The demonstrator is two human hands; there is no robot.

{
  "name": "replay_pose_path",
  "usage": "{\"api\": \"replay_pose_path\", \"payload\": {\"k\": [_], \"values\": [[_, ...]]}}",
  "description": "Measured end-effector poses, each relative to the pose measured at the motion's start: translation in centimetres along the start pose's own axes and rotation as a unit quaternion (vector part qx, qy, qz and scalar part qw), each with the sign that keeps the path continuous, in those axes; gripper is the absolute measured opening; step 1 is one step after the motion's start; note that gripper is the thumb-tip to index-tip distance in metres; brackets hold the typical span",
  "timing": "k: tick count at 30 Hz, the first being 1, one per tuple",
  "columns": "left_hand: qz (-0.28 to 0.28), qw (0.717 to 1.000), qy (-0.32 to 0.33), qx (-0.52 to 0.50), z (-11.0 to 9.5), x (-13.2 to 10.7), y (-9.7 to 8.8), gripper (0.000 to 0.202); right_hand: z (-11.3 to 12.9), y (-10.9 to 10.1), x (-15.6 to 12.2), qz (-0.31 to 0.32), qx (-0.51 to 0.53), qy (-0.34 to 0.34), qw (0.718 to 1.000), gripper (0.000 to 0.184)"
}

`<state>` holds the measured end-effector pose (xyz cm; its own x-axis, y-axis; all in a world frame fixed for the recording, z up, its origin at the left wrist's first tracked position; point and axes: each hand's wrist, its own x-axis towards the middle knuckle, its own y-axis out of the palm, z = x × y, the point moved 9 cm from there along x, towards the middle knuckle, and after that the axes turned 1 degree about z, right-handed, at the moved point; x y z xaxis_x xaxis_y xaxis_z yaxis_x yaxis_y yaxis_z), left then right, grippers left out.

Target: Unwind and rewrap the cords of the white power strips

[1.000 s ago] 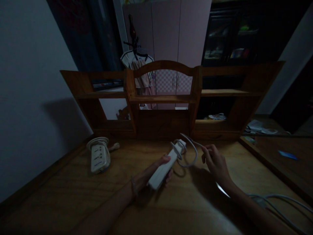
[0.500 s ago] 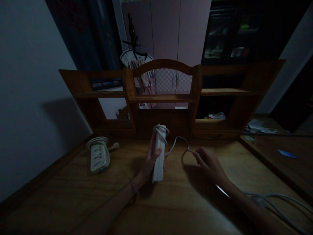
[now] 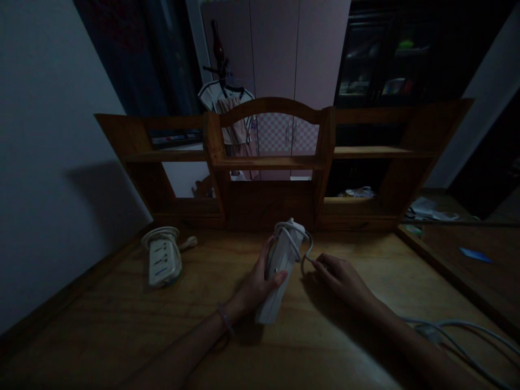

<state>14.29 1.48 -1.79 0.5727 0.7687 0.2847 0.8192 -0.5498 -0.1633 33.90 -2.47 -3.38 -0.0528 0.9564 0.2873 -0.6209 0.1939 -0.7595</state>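
My left hand point(image 3: 260, 284) grips a long white power strip point(image 3: 280, 271) above the wooden desk point(image 3: 284, 336), thumb across its face, its far end pointing away from me. A white cord point(image 3: 298, 238) is looped round that far end. My right hand point(image 3: 341, 279) is closed in a pinch on the cord just right of the strip, close to it. More of the cord point(image 3: 459, 330) trails off along the desk at the lower right.
A second white power strip point(image 3: 162, 260) with its cord wound round it lies at the desk's left, near the wall. A wooden shelf unit point(image 3: 272, 162) stands along the back edge. A side surface at right carries a blue card point(image 3: 473, 253) and papers.
The strip has tilted and moved slightly right in my left hand. My right hand has drawn in close to it, and the loose loop of cord now lies tight round the strip's far end.
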Motion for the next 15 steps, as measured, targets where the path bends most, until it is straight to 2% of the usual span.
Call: {"api": "replay_pose_path", "payload": {"k": [3, 6, 15], "values": [[0.007, 0.998, 0.039, 0.056, -0.5, 0.1, 0.3, 0.083, 0.0, 0.1, 0.0, 0.004, -0.012, 0.002, 1.0, 0.037], [0.028, 0.996, 0.053, 0.069, -1.0, 0.1, 1.0, 0.087, 0.3, 0.0, -0.1, 0.002, -0.018, -0.004, 1.0, 0.037], [0.023, 0.995, 0.049, 0.082, -1.0, 0.3, 1.6, 0.093, 0.8, -0.3, -0.1, -0.001, -0.005, -0.005, 1.0, 0.036]]}}
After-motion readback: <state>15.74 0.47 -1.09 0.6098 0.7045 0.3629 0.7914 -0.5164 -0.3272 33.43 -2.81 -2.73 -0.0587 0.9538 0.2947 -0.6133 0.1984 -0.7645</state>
